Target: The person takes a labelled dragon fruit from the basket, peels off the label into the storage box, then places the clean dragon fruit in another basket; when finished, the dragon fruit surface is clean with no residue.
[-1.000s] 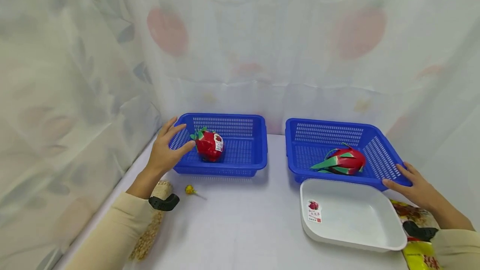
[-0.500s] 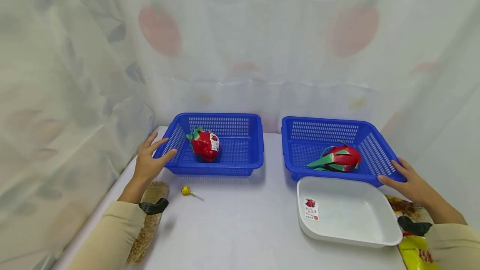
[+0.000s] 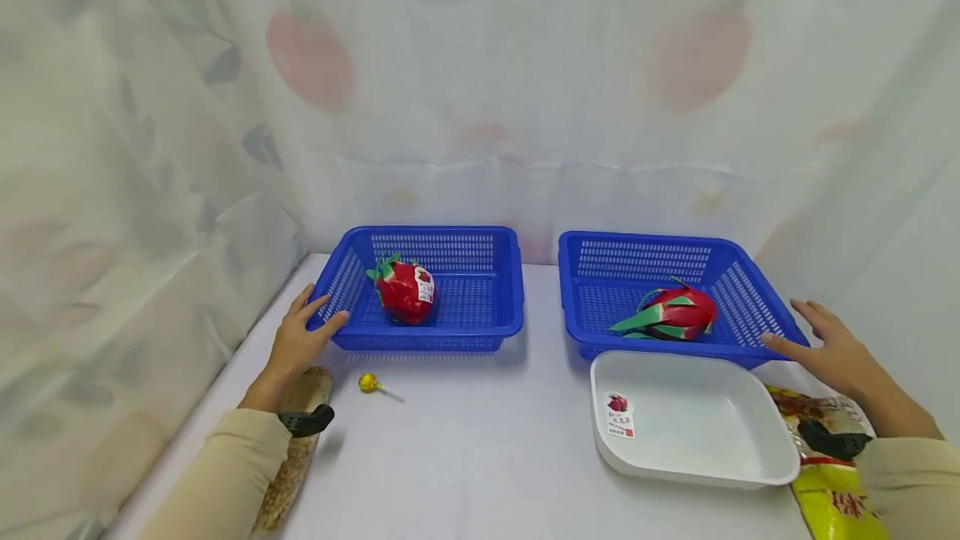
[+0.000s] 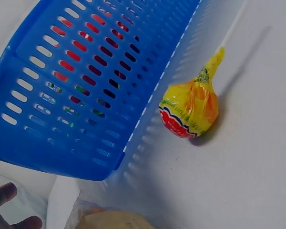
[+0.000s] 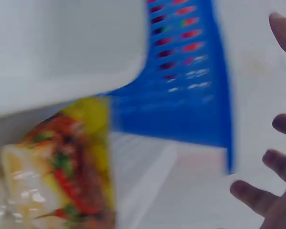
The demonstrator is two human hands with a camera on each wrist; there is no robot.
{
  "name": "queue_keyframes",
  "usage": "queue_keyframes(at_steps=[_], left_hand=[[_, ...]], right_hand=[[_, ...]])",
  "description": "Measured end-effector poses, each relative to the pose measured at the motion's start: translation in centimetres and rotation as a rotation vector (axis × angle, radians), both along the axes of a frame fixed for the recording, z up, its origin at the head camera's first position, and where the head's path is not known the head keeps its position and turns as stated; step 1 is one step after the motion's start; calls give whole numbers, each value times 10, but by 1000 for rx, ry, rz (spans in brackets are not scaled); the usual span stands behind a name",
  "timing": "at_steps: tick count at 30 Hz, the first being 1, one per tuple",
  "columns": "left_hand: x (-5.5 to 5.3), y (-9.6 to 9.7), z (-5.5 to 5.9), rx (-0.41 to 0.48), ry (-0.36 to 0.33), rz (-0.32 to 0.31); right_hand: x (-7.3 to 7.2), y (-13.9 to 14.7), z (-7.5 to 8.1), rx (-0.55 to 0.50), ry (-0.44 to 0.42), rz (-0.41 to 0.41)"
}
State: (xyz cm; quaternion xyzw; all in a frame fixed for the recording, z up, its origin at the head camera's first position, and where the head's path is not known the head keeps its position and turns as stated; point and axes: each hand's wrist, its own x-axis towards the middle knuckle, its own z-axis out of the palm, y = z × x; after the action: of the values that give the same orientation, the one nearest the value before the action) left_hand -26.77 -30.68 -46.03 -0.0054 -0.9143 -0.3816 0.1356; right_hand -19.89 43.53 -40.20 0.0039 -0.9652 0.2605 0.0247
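My left hand [image 3: 298, 342] is at the left front corner of the left blue plastic basket [image 3: 504, 332], thumb and fingers spread around the rim. Inside that basket, towards its left side, sits a red dragon fruit [image 3: 401, 294] with green leaf tips and a white label. At the right front corner of the other blue basket [image 3: 567, 307], my right hand [image 3: 843, 357] has its fingers apart, close by the rim. A second dragon fruit [image 3: 686, 313] lies on its side in there. Seen in the right wrist view, the fingertips [image 5: 281, 162] stand off the blue wall.
A white tray [image 3: 697, 423] with a fruit label stands before the right basket. Beside it, partly under my right arm, lies a yellow food packet [image 3: 832, 498]. A yellow-wrapped lollipop [image 3: 368, 382] lies before the left basket. Under my left forearm is a bag of grains [image 3: 288, 473].
My left hand has moved left and down, from over the left basket's side to its front corner. My right hand has drawn slightly away from the right basket's corner. The view has shifted a little.
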Motion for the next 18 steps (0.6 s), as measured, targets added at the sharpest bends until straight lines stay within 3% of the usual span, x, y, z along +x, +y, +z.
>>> queue_keyframes(at_steps=[3,7,18], left_hand=[[-1,1,-2,-4,-3,2],[-2,2,1,-4,-6,8],[1,4,-1,-6,-57,-3]], right_hand=[[5,-8,16,27,94,-35],[9,-28,41,22,172,-21],[21,-88,95,-113,191,60]])
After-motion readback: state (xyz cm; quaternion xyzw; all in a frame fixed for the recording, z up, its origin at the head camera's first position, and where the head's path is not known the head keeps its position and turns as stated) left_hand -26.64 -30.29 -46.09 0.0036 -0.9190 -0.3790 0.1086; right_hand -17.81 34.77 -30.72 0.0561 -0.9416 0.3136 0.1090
